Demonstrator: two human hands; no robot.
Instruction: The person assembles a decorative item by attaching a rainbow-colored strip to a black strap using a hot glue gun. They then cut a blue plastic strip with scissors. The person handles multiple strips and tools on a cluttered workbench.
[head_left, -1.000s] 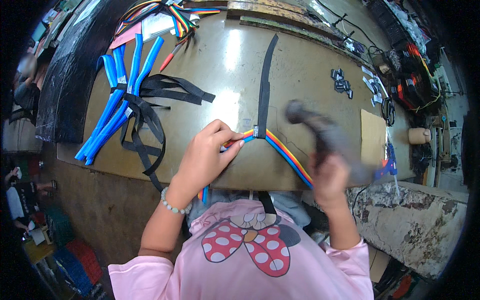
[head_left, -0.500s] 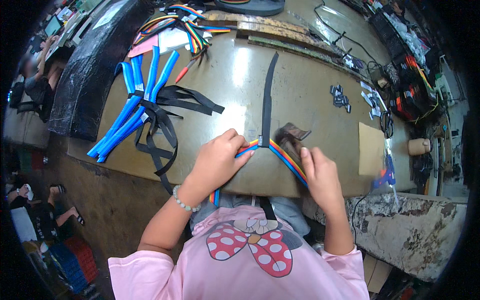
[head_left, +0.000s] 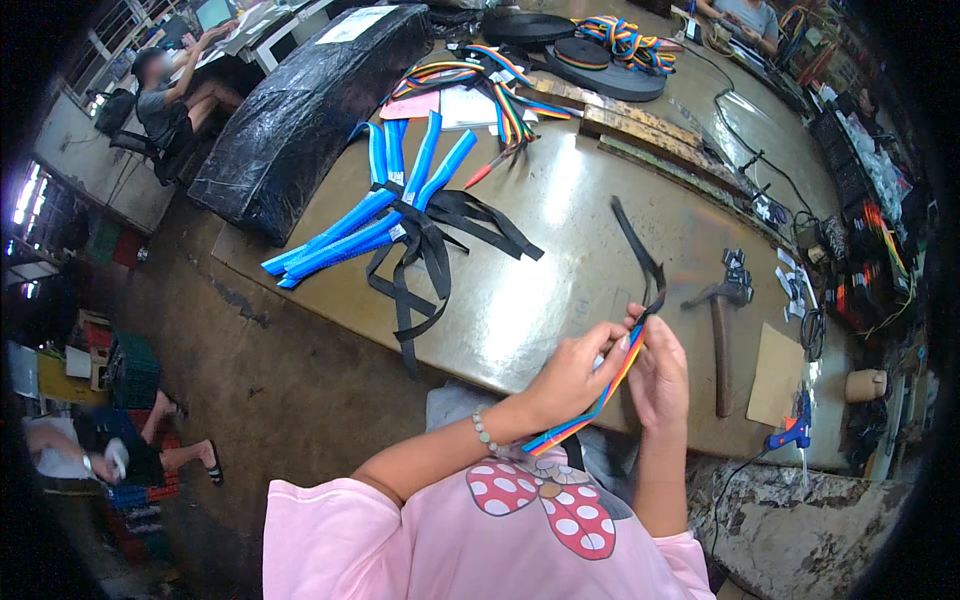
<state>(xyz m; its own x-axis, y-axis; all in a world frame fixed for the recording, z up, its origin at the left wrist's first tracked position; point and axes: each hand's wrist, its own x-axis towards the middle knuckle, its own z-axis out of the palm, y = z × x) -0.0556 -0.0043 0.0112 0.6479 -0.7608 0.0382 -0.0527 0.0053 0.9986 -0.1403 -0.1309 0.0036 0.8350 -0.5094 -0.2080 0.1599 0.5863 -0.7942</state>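
My left hand point(head_left: 577, 378) and my right hand point(head_left: 661, 372) meet over the front of the table, both closed on a rainbow-striped strap point(head_left: 568, 428). Its loose end hangs down toward my lap. From the fingertips a black webbing strip point(head_left: 632, 238) rises away over the table; the joint between the two is mostly hidden by my fingers. Right of my right hand lies a hammer point(head_left: 722, 350) with a wooden handle, its head beside a small heap of black pieces point(head_left: 737, 262).
Blue straps with black webbing point(head_left: 400, 215) lie at left, near a long black-wrapped package point(head_left: 310, 120). Farther back are rainbow straps point(head_left: 510, 110), a red-handled tool point(head_left: 482, 176), webbing rolls point(head_left: 610, 80) and a wooden bar point(head_left: 660, 135). A blue glue gun point(head_left: 793, 432) sits right of cardboard point(head_left: 775, 375).
My hands have come together and lifted the rainbow strap off the table. The hammer beside my right hand now lies farther right. My view has shifted toward the left.
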